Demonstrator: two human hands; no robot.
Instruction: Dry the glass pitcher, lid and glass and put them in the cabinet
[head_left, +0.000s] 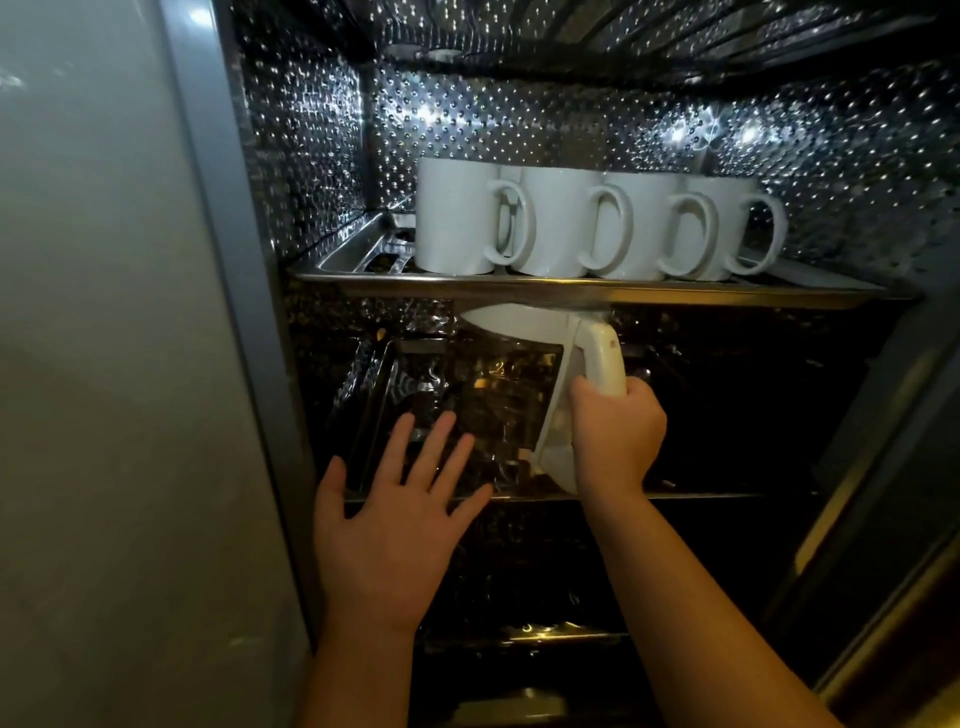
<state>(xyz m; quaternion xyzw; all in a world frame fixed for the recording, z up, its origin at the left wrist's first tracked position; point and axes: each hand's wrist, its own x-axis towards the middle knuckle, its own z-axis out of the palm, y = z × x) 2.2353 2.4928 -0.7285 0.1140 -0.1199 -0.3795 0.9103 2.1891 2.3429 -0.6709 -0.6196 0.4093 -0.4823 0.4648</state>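
Observation:
The glass pitcher (498, 400) with a white lid (519, 322) and white handle is inside the metal cabinet, on or just above the lower shelf tray (363, 415), right under the upper shelf. My right hand (615, 436) grips the white handle from the right. My left hand (400, 519) is spread flat with straight fingers in front of the pitcher's glass side, at the tray's front edge; I cannot tell whether it touches the glass. No separate drinking glass is in view.
Several white mugs (457, 218) stand in a row on the upper shelf (571, 288). The cabinet's dimpled metal walls (306, 156) close in on the left and back. The grey door frame (223, 260) is at left; another dark shelf lies below.

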